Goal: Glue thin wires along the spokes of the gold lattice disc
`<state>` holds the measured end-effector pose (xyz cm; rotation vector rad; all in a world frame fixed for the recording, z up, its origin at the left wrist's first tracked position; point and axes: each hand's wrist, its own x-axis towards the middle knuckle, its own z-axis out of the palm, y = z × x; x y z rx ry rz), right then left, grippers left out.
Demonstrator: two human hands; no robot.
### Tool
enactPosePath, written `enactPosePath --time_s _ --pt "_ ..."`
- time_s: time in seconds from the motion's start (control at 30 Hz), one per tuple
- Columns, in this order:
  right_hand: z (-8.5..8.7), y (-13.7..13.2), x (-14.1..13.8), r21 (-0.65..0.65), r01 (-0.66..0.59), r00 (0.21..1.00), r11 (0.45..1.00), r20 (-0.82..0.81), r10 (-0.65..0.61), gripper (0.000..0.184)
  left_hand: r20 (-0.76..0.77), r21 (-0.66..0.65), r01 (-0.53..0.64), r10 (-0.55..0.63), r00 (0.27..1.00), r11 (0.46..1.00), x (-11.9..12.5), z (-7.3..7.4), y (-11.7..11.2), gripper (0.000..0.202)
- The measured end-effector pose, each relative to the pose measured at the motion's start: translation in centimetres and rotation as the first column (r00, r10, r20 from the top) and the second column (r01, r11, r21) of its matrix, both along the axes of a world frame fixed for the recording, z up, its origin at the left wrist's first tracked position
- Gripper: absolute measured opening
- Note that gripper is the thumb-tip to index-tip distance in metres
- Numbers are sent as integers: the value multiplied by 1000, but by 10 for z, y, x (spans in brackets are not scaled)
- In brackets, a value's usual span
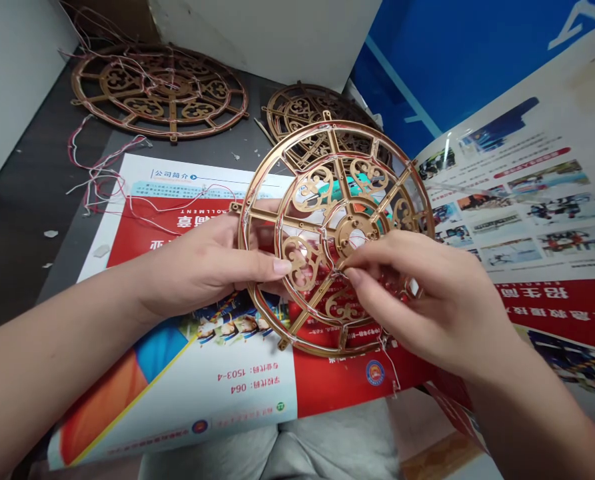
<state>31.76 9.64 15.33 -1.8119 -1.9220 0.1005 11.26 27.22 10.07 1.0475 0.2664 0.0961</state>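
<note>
Holding the gold openwork disc (pixel 344 232) tilted above the printed sheet (pixel 262 400): your left hand (pixel 212 260) clamps its left side; your right hand (pixel 422 287), thumb and finger together, pinches thin wire (pixel 336 272) near its centre.

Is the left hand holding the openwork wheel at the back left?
No, the left hand grips the left side of the near gold wheel, apart from the back-left wheel.
</note>
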Motion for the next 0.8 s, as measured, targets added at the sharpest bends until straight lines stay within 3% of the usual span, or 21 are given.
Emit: enactPosePath --time_s 0.1,0.2,0.5,0.8 --pt "-11 -8 5 124 -141 971 982 210 113 18 10 -12 11 -11 1000 1000 0 0 1 31" --pt "-21 -11 9 173 -203 946 964 288 148 28 -9 -3 10 -10 1000 1000 -1 0 1 30" --pt "-29 -12 10 183 -225 933 957 325 157 32 -6 0 -3 3 1000 1000 -2 -2 1 21" --pt "-30 -11 9 174 -216 943 961 293 159 31 24 -30 -4 5 1000 1000 -1 1 -1 50"
